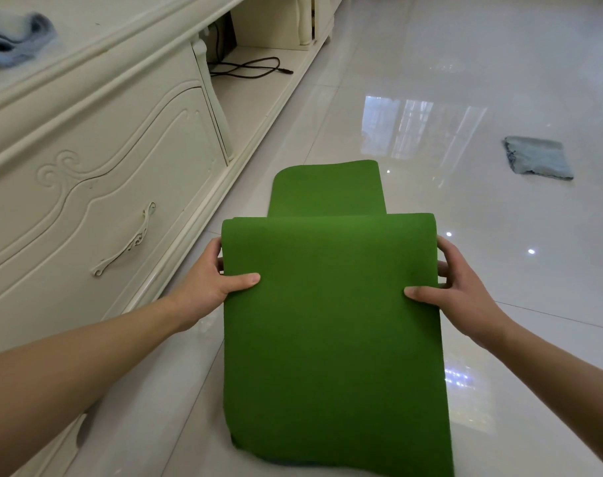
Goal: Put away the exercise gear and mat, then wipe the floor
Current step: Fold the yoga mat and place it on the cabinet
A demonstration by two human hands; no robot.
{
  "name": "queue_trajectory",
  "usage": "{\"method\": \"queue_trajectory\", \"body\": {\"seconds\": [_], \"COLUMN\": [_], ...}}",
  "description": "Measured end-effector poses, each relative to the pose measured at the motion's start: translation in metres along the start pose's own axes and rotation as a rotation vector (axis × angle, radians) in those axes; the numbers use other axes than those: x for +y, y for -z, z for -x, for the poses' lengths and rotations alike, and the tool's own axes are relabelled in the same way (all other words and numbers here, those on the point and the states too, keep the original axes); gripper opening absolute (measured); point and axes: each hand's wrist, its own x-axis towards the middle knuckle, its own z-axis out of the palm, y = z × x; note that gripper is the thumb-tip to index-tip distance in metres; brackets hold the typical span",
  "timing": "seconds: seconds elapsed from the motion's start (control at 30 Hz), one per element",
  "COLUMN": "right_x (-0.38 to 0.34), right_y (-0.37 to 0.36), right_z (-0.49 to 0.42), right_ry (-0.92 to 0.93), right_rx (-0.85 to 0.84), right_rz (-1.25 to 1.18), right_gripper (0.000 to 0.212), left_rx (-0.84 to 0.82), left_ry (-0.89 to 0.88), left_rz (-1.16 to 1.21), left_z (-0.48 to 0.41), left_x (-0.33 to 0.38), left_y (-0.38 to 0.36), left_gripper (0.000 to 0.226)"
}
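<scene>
Fingers [245, 279] grip folded green mat [327, 321].

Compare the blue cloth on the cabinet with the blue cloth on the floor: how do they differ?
The cabinet cloth lies bunched in a heap on the cabinet top; the floor cloth lies flat, folded roughly square, on the floor tiles. The cabinet cloth sits far left of the green mat; the floor cloth, ahead to its right. Both are light blue.
</scene>
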Motion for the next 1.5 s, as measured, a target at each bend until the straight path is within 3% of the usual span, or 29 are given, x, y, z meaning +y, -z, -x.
{"method": "queue_trajectory", "body": {"seconds": [0.17, 0.3, 0.5, 0.73, 0.9, 1.23, 1.33, 1.5], "right_x": [-0.002, -0.005, 0.006, 0.022, 0.024, 0.010, 0.005, 0.006], "right_y": [-0.002, -0.004, -0.004, 0.014, 0.008, 0.005, 0.004, 0.002], "right_z": [-0.011, -0.021, -0.018, -0.003, 0.000, -0.002, -0.002, 0.001], "right_ry": [0.013, 0.008, -0.009, -0.136, -0.179, -0.186, -0.242, -0.334], "right_rx": [0.023, 0.087, 0.062, -0.188, -0.196, -0.170, -0.204, -0.255], "right_rz": [-0.019, -0.027, -0.030, -0.007, -0.010, -0.024, -0.049, -0.146], "right_gripper": [0.074, 0.062, 0.076, 0.098, 0.077, 0.064, 0.055, 0.057], "left_rx": [-0.054, -0.060, -0.031, -0.044, -0.037, -0.077, -0.100, -0.162], "left_ry": [0.062, 0.111, 0.109, 0.127, 0.130, 0.120, 0.147, 0.196], "left_rz": [0.063, 0.066, 0.055, 0.048, 0.050, 0.069, 0.087, 0.099], "left_z": [0.001, 0.005, 0.000, -0.008, -0.011, -0.005, 0.002, 0.014], "left_x": [-0.010, -0.020, -0.020, -0.021, -0.023, -0.015, -0.011, -0.007], "left_y": [0.004, 0.000, -0.003, -0.010, -0.010, 0.000, 0.005, 0.009], "left_gripper": [0.099, 0.098, 0.089, 0.085, 0.083, 0.079, 0.077, 0.085]}}
